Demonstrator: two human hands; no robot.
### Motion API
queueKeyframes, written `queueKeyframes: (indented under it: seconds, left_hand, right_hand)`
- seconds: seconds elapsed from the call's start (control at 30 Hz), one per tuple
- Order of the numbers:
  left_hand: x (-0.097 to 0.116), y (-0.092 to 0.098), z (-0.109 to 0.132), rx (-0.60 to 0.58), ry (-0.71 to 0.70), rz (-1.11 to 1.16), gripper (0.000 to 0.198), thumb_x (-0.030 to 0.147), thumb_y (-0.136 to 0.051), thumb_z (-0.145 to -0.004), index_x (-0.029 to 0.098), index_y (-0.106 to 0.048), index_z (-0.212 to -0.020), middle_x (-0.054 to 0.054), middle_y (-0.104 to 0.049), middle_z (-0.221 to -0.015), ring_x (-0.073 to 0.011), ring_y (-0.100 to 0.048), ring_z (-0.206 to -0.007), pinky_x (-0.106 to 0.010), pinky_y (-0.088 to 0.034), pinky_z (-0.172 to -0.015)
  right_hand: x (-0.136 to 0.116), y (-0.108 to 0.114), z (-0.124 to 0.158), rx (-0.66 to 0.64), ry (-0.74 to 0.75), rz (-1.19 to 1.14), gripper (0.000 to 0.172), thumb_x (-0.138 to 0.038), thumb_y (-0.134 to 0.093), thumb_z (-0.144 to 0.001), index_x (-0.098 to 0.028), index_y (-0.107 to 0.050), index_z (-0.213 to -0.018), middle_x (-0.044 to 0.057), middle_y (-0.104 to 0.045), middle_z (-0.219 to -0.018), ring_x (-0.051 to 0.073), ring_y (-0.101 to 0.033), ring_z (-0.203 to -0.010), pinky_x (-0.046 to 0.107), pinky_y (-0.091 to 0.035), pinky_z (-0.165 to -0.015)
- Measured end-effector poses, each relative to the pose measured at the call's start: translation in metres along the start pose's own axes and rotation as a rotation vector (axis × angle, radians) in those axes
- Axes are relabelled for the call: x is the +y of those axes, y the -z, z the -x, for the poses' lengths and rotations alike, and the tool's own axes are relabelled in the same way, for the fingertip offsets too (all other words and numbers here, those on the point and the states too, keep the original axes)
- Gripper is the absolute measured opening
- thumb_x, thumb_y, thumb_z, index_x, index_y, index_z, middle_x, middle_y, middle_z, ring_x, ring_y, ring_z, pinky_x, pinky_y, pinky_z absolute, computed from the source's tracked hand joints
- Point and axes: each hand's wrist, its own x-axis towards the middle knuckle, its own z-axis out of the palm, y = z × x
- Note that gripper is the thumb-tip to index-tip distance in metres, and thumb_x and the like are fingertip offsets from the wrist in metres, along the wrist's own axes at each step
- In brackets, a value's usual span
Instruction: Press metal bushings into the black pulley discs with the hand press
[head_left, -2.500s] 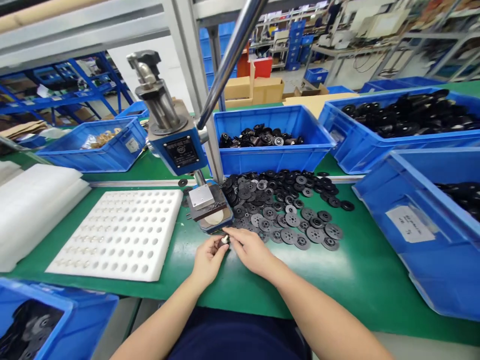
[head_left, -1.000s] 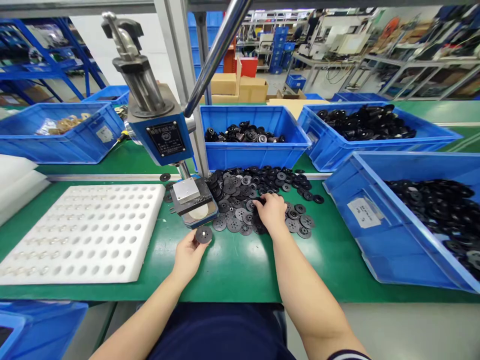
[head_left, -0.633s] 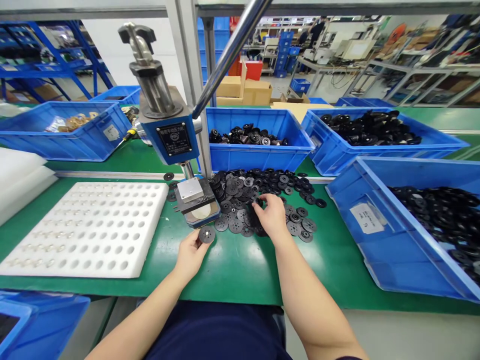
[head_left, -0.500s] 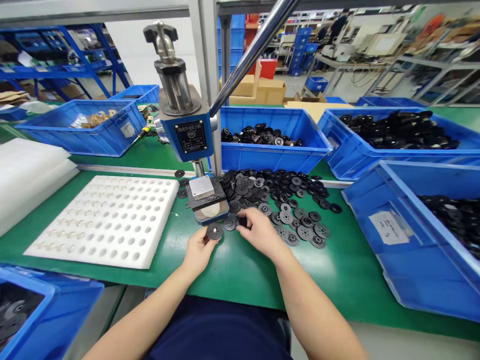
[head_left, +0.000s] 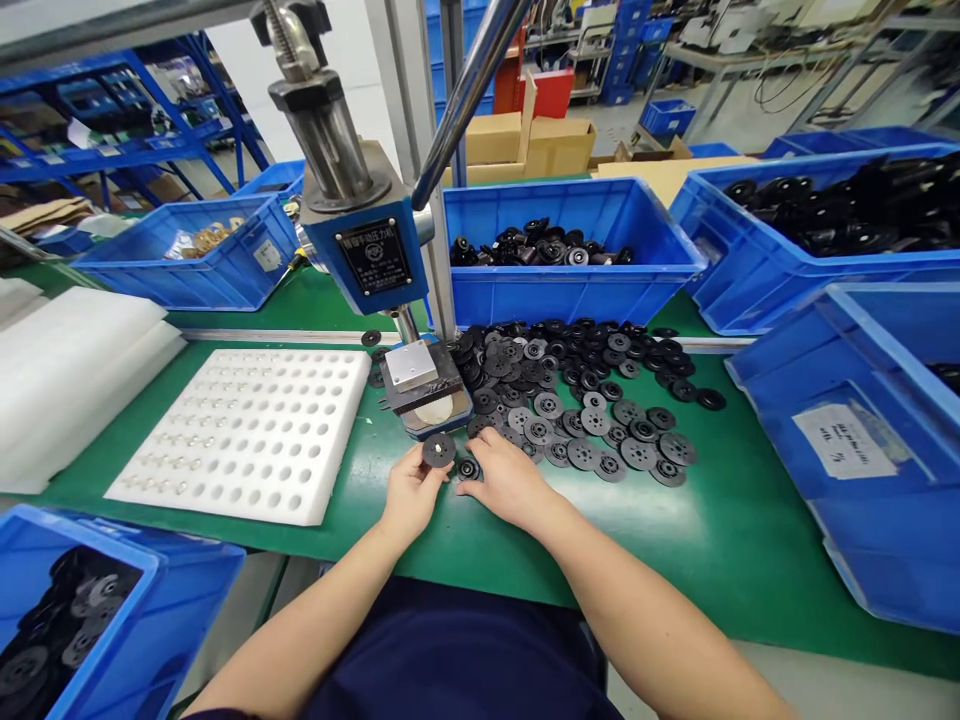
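Note:
My left hand pinches a black disc with a pale centre, held just in front of the base of the blue hand press. My right hand is closed on a second small black round part, right beside the left hand's disc. Both hands hover low over the green bench mat. A heap of black discs lies just beyond my right hand. The press fixture stands directly behind my fingers.
A white foam tray with holes lies to the left, with white foam blocks further left. Blue bins of black parts stand behind, at right, near right and lower left. The press lever slants overhead.
My right hand left the heap of discs with a small black part and came back beside my left hand, which kept its disc near the press base. The camera view shifted.

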Motion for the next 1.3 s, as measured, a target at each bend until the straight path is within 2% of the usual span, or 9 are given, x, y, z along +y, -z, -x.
queueKeyframes:
  seconds: [0.17, 0.27, 0.43, 0.5, 0.6, 0.67, 0.73, 0.97, 1.3]
  left_hand:
    - [-0.002, 0.002, 0.000, -0.012, -0.039, -0.036, 0.018, 0.033, -0.070, -0.082, 0.016, -0.068, -0.076, -0.002, -0.061, -0.073, -0.0124, -0.056, -0.063, -0.023, -0.048, -0.060]
    - [-0.003, 0.002, 0.001, -0.022, -0.006, 0.014, 0.022, 0.037, -0.070, -0.081, 0.016, -0.068, -0.078, -0.003, -0.064, -0.072, -0.0126, -0.057, -0.061, -0.024, -0.049, -0.058]
    - [-0.003, 0.000, 0.002, -0.007, 0.063, 0.066, 0.028, 0.042, -0.071, -0.080, 0.015, -0.067, -0.085, -0.003, -0.066, -0.069, -0.0132, -0.059, -0.061, -0.025, -0.050, -0.060]
    - [-0.004, 0.000, 0.003, -0.003, 0.058, 0.051, 0.028, 0.042, -0.071, -0.081, 0.015, -0.067, -0.084, -0.002, -0.065, -0.069, -0.0132, -0.058, -0.061, -0.025, -0.050, -0.061]
    - [-0.005, 0.001, 0.003, -0.040, 0.000, -0.048, 0.024, 0.040, -0.070, -0.083, 0.016, -0.068, -0.084, -0.002, -0.063, -0.072, -0.0138, -0.056, -0.064, -0.025, -0.048, -0.062]
    - [-0.004, 0.003, 0.003, -0.074, -0.066, -0.141, 0.021, 0.037, -0.068, -0.085, 0.016, -0.068, -0.084, -0.003, -0.064, -0.076, -0.0152, -0.057, -0.068, -0.026, -0.047, -0.064]
    - [-0.001, 0.004, 0.002, -0.098, -0.142, -0.216, 0.019, 0.035, -0.065, -0.087, 0.017, -0.068, -0.083, -0.004, -0.065, -0.078, -0.0169, -0.058, -0.073, -0.027, -0.047, -0.067]
    - [0.003, 0.004, 0.001, -0.158, -0.293, -0.282, 0.013, 0.021, -0.059, -0.087, 0.018, -0.071, -0.091, -0.008, -0.072, -0.090, -0.0214, -0.065, -0.085, -0.033, -0.052, -0.078]
    - [0.004, 0.005, 0.001, -0.156, -0.301, -0.308, 0.013, 0.023, -0.061, -0.086, 0.019, -0.073, -0.089, -0.008, -0.074, -0.089, -0.0220, -0.068, -0.083, -0.035, -0.055, -0.076]
  right_hand:
    - [-0.001, -0.006, -0.002, -0.016, 0.003, 0.031, 0.029, -0.029, -0.074, -0.083, -0.017, -0.063, -0.107, 0.010, -0.059, -0.108, 0.024, -0.062, -0.103, 0.036, -0.051, -0.089]
    - [-0.001, -0.009, -0.003, -0.017, 0.007, -0.004, 0.033, -0.029, -0.076, -0.081, -0.016, -0.063, -0.109, 0.010, -0.057, -0.112, 0.024, -0.062, -0.103, 0.035, -0.051, -0.089]
    - [0.000, -0.014, -0.004, 0.036, -0.026, -0.031, 0.023, -0.025, -0.074, -0.082, -0.017, -0.065, -0.101, 0.008, -0.058, -0.105, 0.021, -0.062, -0.097, 0.032, -0.051, -0.085]
    - [0.003, -0.013, -0.003, 0.091, -0.028, -0.067, 0.021, -0.025, -0.071, -0.083, -0.018, -0.066, -0.103, 0.007, -0.058, -0.101, 0.020, -0.062, -0.094, 0.032, -0.051, -0.084]
    - [0.009, -0.008, -0.001, 0.269, 0.003, -0.193, 0.026, -0.027, -0.067, -0.087, -0.019, -0.066, -0.112, 0.007, -0.060, -0.098, 0.018, -0.061, -0.084, 0.034, -0.054, -0.082]
    - [0.012, -0.006, 0.002, 0.380, 0.078, -0.305, 0.031, -0.030, -0.064, -0.088, -0.020, -0.065, -0.118, 0.007, -0.061, -0.102, 0.016, -0.060, -0.078, 0.035, -0.055, -0.080]
    - [0.011, -0.005, 0.004, 0.429, 0.167, -0.389, 0.034, -0.031, -0.063, -0.089, -0.022, -0.063, -0.123, 0.008, -0.062, -0.107, 0.016, -0.061, -0.080, 0.035, -0.056, -0.080]
    - [-0.001, -0.004, 0.011, 0.346, 0.327, -0.383, 0.034, -0.024, -0.065, -0.088, -0.021, -0.062, -0.122, 0.009, -0.062, -0.109, 0.021, -0.062, -0.099, 0.038, -0.056, -0.089]
    - [-0.006, 0.002, 0.013, 0.284, 0.347, -0.280, 0.023, -0.022, -0.069, -0.086, -0.020, -0.065, -0.108, 0.007, -0.062, -0.100, 0.020, -0.058, -0.093, 0.037, -0.054, -0.082]
